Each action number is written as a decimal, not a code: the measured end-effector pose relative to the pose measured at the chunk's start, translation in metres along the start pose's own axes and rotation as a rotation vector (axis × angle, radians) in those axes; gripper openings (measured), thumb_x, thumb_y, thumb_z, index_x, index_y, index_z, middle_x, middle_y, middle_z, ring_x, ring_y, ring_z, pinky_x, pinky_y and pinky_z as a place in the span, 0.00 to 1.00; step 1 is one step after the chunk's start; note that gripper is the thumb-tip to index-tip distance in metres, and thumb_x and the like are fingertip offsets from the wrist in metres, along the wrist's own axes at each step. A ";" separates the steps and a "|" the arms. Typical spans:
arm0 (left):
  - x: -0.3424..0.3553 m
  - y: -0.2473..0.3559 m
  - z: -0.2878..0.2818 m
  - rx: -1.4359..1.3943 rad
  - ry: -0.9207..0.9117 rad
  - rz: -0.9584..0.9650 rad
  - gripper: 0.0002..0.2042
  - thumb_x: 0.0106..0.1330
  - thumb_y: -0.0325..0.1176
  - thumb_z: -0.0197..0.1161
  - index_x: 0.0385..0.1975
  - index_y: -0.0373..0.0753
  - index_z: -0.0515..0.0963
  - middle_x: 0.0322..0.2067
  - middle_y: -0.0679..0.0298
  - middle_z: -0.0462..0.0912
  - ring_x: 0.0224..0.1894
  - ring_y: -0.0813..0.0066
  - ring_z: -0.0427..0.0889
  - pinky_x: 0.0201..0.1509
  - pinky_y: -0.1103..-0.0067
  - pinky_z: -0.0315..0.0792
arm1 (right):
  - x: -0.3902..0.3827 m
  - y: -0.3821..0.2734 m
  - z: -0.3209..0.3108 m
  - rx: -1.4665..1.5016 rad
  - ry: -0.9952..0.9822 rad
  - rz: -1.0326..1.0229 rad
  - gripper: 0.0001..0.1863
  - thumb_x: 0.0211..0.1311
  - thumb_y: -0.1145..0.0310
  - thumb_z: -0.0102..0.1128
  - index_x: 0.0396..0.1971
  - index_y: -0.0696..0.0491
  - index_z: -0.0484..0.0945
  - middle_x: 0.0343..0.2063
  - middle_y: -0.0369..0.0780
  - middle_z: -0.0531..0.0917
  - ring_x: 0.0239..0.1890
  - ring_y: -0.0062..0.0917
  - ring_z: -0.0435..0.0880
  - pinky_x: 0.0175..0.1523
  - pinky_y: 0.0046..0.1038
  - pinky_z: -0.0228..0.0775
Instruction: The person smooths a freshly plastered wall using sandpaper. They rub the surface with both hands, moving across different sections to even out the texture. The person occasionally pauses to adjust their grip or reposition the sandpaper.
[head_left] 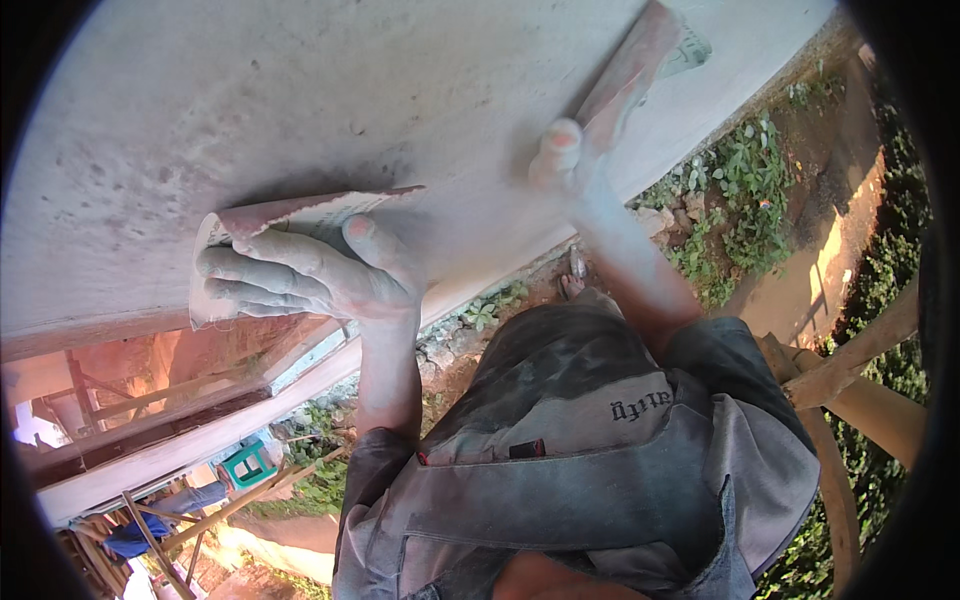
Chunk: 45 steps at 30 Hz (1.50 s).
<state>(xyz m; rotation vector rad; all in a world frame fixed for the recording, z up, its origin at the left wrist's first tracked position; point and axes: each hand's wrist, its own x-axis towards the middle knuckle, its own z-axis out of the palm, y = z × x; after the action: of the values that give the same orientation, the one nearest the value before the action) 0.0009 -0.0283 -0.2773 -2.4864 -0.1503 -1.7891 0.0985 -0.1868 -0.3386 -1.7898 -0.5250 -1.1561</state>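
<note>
Sandpaper (325,212), reddish-brown on one face and pale on its back, is laid against a grey-white plastered wall (430,80) under the dust-coated left hand (325,278), whose fingers are stretched out close together over it, with the thumb spread apart. A second sandpaper piece (632,72), also reddish-brown and pale, is seen at the wall by the blurred right hand (566,165); as that hand's fingers are hidden, its grip cannot be told. Green leafy plants (745,190) are seen beside the wall.
</note>
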 end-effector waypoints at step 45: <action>-0.034 0.004 0.012 -0.108 0.119 -0.147 0.22 0.61 0.40 0.51 0.54 0.42 0.74 0.64 0.63 0.63 0.65 0.54 0.58 0.67 0.54 0.43 | 0.000 -0.002 0.012 -0.066 -0.116 -0.235 0.41 0.69 0.47 0.36 0.66 0.65 0.39 0.67 0.59 0.39 0.70 0.55 0.34 0.68 0.55 0.26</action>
<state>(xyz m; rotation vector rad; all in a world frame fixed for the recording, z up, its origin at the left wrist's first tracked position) 0.0019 -0.0322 -0.3137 -2.4905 -0.2407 -2.0495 0.1031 -0.1761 -0.3394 -1.8974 -0.7914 -1.2448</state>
